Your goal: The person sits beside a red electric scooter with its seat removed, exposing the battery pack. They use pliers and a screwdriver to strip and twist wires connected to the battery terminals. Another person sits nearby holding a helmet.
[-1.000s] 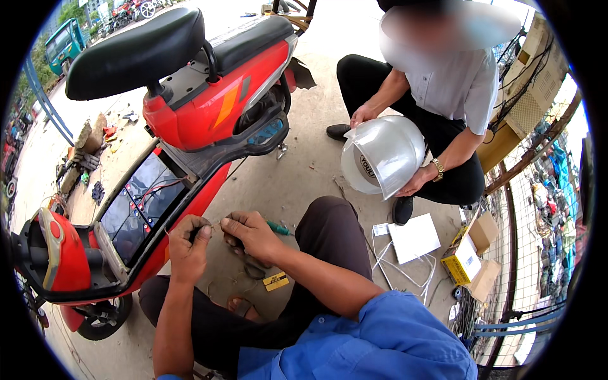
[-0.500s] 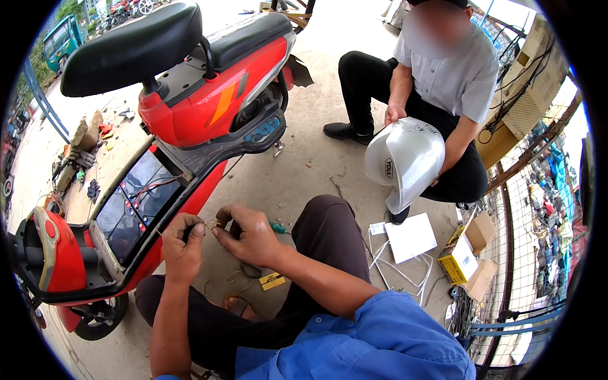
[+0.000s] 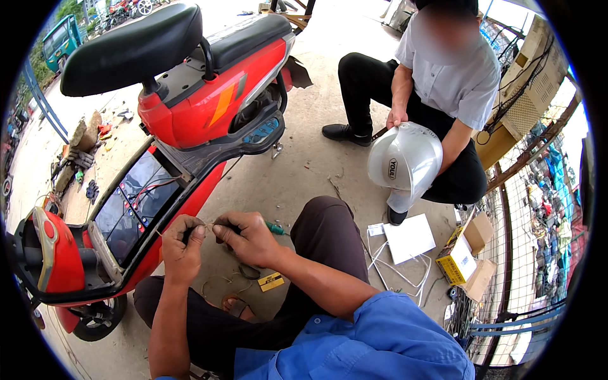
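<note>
My left hand (image 3: 183, 248) is closed, its thumb and forefinger pinching a thin tan wire (image 3: 209, 227). Facing it, my right hand (image 3: 248, 239) pinches the same wire, so the fingertips nearly meet and hide most of it. Both hands are raised beside the open battery bay of a red electric scooter (image 3: 218, 95). Dark batteries (image 3: 134, 206) with red and black leads sit in that bay. Behind my right hand, a tool with a green handle (image 3: 275, 228) lies on the ground. Below it lies a small yellow packet (image 3: 271, 282).
Opposite me a person (image 3: 446, 82) squats, holding a silver-white helmet (image 3: 405, 158) in both hands. To the right are a white square board (image 3: 410, 238), tangled white cable (image 3: 415, 269), an open yellow carton (image 3: 457, 261) and a wire-mesh fence (image 3: 513, 247). Rubble (image 3: 82, 142) lies beyond the scooter.
My right fingers have shifted slightly and closed nearer the wire; my left hand is almost still. The other person has turned and tilted the helmet a little.
</note>
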`<move>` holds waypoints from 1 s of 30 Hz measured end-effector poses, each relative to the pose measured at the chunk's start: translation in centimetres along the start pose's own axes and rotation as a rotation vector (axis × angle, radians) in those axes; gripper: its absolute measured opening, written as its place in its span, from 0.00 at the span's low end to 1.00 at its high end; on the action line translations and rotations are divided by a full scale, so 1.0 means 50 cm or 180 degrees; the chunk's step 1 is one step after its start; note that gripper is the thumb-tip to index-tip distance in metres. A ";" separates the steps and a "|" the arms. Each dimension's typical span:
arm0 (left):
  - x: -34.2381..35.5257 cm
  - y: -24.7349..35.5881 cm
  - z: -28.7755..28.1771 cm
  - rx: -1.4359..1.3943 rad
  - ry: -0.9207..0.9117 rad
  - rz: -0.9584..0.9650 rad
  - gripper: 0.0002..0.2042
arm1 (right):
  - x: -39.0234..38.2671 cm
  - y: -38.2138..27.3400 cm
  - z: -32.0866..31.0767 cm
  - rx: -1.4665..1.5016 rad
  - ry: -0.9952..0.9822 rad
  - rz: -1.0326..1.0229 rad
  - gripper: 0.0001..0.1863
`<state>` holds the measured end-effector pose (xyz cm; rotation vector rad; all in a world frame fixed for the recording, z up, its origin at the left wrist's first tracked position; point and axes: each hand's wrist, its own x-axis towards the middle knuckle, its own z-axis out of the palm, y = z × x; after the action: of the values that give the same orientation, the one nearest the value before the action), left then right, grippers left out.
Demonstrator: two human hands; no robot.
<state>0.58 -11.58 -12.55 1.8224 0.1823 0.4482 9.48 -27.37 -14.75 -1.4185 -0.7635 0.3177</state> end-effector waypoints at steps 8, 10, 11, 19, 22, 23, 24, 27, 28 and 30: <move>0.002 -0.006 0.003 -0.0014 -0.0023 0.0064 0.02 | 0.011 -0.003 -0.015 0.2397 -0.0406 0.2048 0.10; 0.001 -0.008 0.002 0.0017 -0.0031 0.0054 0.02 | 0.015 0.002 -0.021 0.2778 -0.0572 0.2329 0.11; 0.001 -0.008 0.001 0.0031 -0.0036 0.0050 0.02 | 0.015 0.006 -0.024 0.2968 -0.0654 0.2468 0.12; 0.000 -0.011 0.000 0.0019 -0.0012 0.0046 0.02 | 0.014 0.015 -0.023 0.2738 -0.0724 0.2353 0.13; -0.001 -0.013 -0.003 0.0019 0.0052 0.0020 0.02 | 0.010 0.002 -0.012 0.1633 -0.0390 0.1723 0.13; -0.002 -0.013 -0.004 0.0014 0.0082 0.0002 0.02 | 0.009 -0.002 -0.008 0.1241 -0.0277 0.1473 0.12; -0.001 -0.013 -0.003 0.0013 0.0088 -0.0002 0.03 | 0.005 -0.008 -0.006 0.0695 -0.0070 0.0983 0.11; 0.000 -0.010 0.005 0.0019 0.0093 -0.0029 0.03 | -0.003 -0.016 -0.003 -0.0577 0.0395 -0.0295 0.08; 0.000 -0.008 0.007 0.0024 0.0085 -0.0046 0.03 | -0.002 -0.010 -0.004 -0.0761 0.0455 -0.0585 0.07; -0.003 -0.008 0.004 0.0046 0.0054 -0.0049 0.03 | 0.004 0.004 -0.004 -0.1047 0.0476 -0.1014 0.06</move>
<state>0.55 -11.70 -12.99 1.8307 0.2118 0.4526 9.78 -27.36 -14.88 -1.5764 -0.9313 -0.1672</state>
